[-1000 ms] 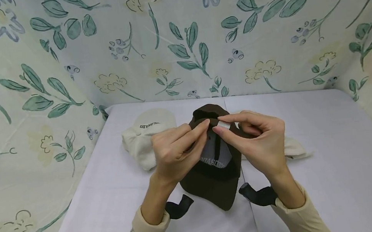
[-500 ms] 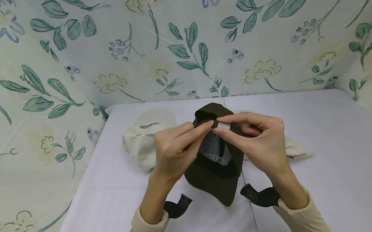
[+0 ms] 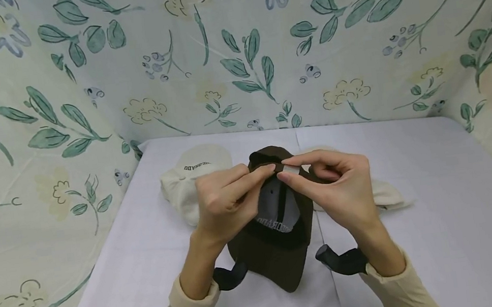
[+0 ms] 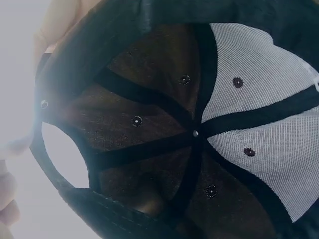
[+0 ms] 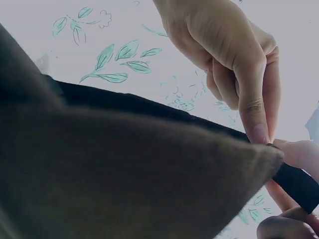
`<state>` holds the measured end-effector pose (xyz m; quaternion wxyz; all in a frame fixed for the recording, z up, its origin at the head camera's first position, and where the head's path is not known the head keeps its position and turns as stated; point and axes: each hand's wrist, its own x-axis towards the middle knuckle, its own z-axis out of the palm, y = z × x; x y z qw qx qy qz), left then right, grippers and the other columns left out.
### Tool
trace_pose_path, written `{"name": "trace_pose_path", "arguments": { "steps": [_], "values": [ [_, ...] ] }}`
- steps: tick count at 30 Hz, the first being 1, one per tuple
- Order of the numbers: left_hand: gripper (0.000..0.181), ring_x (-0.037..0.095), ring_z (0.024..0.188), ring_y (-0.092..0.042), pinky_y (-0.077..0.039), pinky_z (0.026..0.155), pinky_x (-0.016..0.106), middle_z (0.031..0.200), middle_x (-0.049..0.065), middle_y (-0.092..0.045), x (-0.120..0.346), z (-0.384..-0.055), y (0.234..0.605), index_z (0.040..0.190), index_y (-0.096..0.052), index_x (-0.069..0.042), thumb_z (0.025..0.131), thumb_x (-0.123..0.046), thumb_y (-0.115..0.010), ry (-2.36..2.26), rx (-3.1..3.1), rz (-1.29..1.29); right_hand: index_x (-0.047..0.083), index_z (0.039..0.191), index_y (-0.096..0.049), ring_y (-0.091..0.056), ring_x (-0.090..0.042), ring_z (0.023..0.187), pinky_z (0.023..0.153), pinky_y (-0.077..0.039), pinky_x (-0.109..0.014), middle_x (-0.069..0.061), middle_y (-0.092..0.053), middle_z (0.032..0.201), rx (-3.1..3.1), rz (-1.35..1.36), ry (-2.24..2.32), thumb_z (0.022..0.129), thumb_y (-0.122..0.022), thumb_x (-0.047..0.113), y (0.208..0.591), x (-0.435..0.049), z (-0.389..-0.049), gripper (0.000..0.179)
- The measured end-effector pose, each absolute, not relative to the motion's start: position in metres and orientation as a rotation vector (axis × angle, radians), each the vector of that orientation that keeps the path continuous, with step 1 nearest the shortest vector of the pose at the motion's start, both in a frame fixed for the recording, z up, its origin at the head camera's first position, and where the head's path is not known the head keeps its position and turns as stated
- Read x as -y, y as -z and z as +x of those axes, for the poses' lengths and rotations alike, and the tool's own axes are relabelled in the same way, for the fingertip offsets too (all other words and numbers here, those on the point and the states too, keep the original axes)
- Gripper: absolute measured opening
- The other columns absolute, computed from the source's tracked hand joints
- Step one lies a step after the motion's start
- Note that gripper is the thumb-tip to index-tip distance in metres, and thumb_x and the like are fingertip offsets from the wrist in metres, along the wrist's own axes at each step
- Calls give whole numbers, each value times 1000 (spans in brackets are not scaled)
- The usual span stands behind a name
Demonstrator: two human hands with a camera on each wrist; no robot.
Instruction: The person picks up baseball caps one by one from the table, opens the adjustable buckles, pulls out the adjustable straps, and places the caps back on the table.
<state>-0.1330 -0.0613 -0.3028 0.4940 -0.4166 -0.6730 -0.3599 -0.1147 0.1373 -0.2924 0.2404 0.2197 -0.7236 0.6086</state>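
Observation:
A dark brown baseball cap (image 3: 271, 268) hangs between both hands in the head view, its inside toward me and its brim pointing down. My left hand (image 3: 228, 199) pinches the cap's back strap at the left. From the right, my right hand (image 3: 342, 185) pinches the same strap between thumb and forefinger, at a small white label (image 3: 291, 169). Mirrored lettering shows through the pale front lining. Dark seams and white mesh panels (image 4: 264, 124) inside the cap fill the left wrist view. In the right wrist view, the cap's fabric (image 5: 114, 174) hides much of the scene.
A cream cap (image 3: 181, 192) with dark lettering lies behind my left hand. Another pale cap (image 3: 387, 195) lies behind my right hand, partly hidden. White cloth (image 3: 444, 231) covers the table, and a floral curtain (image 3: 233, 47) stands behind and at the sides.
The brown cap's brim swung slightly right and up, then left and down, so more of its lining faces me. Both hands shifted slightly left, still pinching the strap.

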Motion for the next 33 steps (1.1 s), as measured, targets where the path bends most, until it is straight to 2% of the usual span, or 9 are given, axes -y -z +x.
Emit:
{"name": "trace_pose_path", "arguments": {
  "steps": [9,15,23,27,33],
  "values": [
    [11,7,50,-22,-16,52,17,49,2,-32,116,-137,287,83,-82,5,82,13,-75,1113,1550,-728,-9,91,-78,-13,-13,56,51,-14,-26,2,-17,61,1838,509,-1802,72,-85,-15,285,-159,-118,21],
    [9,7,49,-25,-18,51,18,50,0,-34,116,-138,289,86,-82,5,81,12,-79,1131,1635,-844,-10,95,-78,-14,-14,58,54,-21,-24,2,-17,61,1872,577,-1802,73,-84,-16,287,-160,-122,24],
    [17,7,51,-24,-18,50,19,51,-2,-37,118,-137,291,87,-81,6,75,18,-79,1232,1741,-981,-9,98,-78,-14,-14,57,54,-22,-23,1,-17,62,1929,662,-1743,74,-83,-18,286,-161,-124,26],
    [21,5,51,-28,-20,49,19,52,-3,-46,118,-135,289,90,-82,4,75,18,-79,1344,1781,-1083,-9,98,-78,-13,-14,57,53,-22,-23,1,-17,62,1930,712,-1767,74,-82,-19,285,-162,-124,26],
    [24,3,51,-29,-20,49,19,54,-3,-50,116,-134,287,92,-82,4,73,19,-81,1414,1804,-1153,-9,98,-78,-12,-15,57,51,-26,-20,2,-17,62,1937,732,-1816,74,-82,-18,284,-163,-122,25]
  ]
}}
